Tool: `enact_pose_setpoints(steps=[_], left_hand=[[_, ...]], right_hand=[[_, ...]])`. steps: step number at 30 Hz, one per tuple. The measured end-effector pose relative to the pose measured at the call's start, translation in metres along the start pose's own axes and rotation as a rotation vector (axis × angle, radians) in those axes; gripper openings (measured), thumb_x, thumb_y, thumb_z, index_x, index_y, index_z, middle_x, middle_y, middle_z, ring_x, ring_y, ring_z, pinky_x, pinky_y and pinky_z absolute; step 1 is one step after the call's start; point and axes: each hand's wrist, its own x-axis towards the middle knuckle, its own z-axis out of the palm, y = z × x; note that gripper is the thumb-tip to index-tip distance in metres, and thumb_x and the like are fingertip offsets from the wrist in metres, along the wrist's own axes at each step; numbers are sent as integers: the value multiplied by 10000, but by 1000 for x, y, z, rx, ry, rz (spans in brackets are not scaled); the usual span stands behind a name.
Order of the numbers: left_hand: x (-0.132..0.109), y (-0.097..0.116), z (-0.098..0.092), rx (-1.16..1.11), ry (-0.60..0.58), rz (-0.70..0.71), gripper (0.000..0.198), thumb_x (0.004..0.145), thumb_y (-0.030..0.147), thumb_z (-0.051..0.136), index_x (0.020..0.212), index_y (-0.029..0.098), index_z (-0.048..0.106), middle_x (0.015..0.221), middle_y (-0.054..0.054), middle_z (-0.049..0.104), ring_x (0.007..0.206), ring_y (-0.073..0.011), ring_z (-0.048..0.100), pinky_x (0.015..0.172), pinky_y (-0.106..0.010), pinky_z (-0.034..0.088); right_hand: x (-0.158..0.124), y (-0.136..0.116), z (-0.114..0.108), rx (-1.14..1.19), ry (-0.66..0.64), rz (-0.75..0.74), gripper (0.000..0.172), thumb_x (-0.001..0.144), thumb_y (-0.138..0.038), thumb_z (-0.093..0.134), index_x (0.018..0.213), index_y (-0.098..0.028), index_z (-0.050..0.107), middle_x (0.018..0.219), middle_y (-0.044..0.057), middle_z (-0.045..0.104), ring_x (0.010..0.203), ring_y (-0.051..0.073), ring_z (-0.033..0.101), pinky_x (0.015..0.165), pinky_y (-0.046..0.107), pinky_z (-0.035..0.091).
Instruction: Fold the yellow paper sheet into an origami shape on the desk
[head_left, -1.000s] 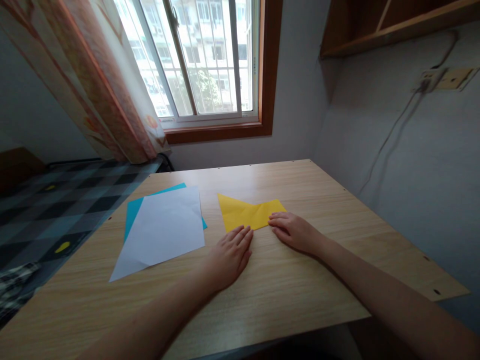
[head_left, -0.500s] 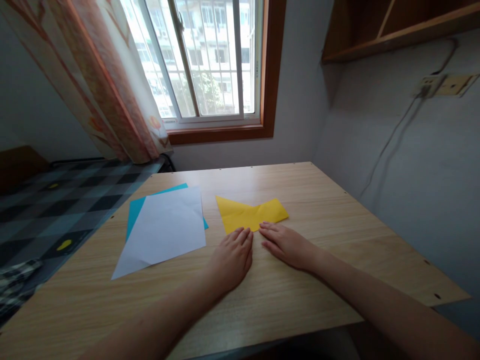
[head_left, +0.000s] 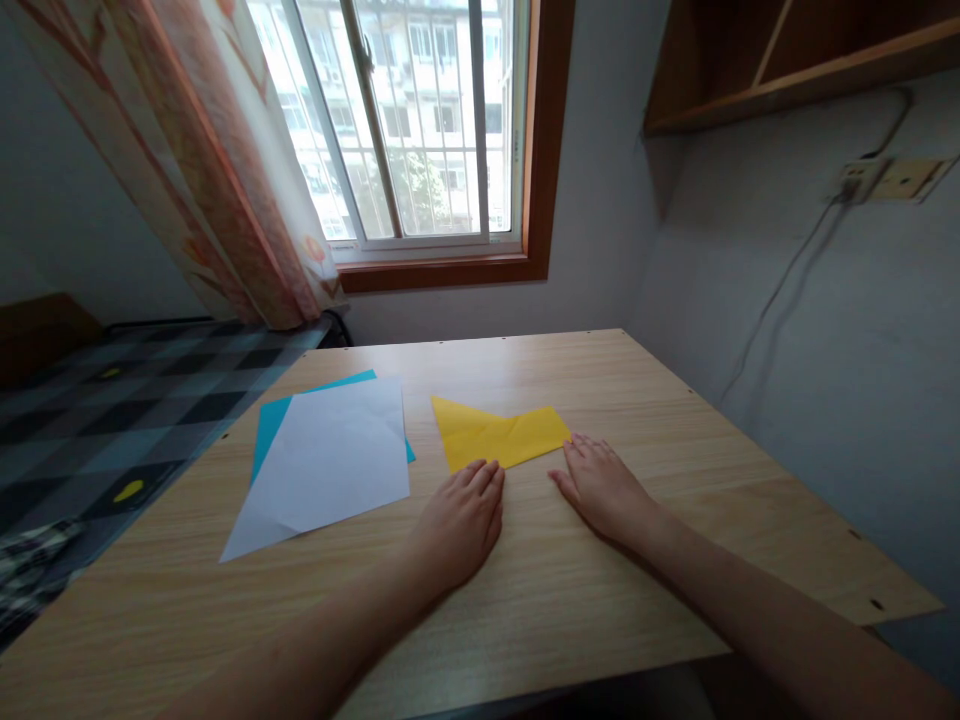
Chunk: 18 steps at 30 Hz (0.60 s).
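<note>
A folded sheet of yellow paper (head_left: 495, 435) lies on the wooden table, its near edge toward me. My left hand (head_left: 465, 515) rests flat, fingertips on the paper's near edge left of its middle. At the paper's right corner, the fingertips of my right hand (head_left: 600, 480) touch its edge, the thumb held apart and the fingers stretched out. Neither hand grips anything. To the left lies a white sheet of paper (head_left: 330, 460), partly covering a blue sheet of paper (head_left: 274, 425).
The wooden table (head_left: 637, 620) reaches toward the wall under the window (head_left: 420, 120). A bed with a checked cover (head_left: 187, 370) is beyond its left side. At right, a cable (head_left: 780, 290) hangs from a wall socket (head_left: 862, 180) below a wooden shelf (head_left: 840, 80).
My right hand has slid right along the near edge of the yellow paper, from near its middle to its right corner. The left hand stays almost in place.
</note>
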Motion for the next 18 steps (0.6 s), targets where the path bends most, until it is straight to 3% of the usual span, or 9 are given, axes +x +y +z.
enact_pose_setpoints(steps=[6,9,12,15,18], left_hand=[[0,0,1,4,7,8,423,950,262,380,1311,93,522,1368,-158,544,1249,-277,507,1067,-449,405],[1,0,0,0,21,10,411,947,250,386,1293,85,535,1337,-165,566,1230,-276,521,1060,-442,412],[1,0,0,-1,29,22,411,940,242,397,1293,83,531,1336,-172,563,1234,-283,515,1049,-456,417],[1,-1,1,-3,25,29,416,932,244,409,1299,85,522,1339,-174,560,1241,-285,508,1047,-462,414],[1,0,1,0,29,18,408,938,242,393,1294,93,526,1328,-168,567,1231,-278,514,1046,-454,410]], right_hand=[[0,2,-3,3,79,61,653,949,-474,417,1372,22,458,1451,270,398,1375,346,352,1142,485,243],[0,-5,-7,135,120,-207,623,965,-481,379,1434,-72,409,1514,183,337,1424,283,273,1170,465,208],[-2,-17,-10,241,19,-458,587,970,-500,358,1438,-151,421,1507,116,376,1416,240,300,1174,455,215],[-3,-24,-11,259,-45,-461,591,976,-502,344,1414,-120,450,1479,129,420,1388,246,355,1171,460,223],[-1,-21,-9,225,-28,-362,593,978,-492,344,1384,-83,483,1465,160,431,1374,266,376,1163,467,235]])
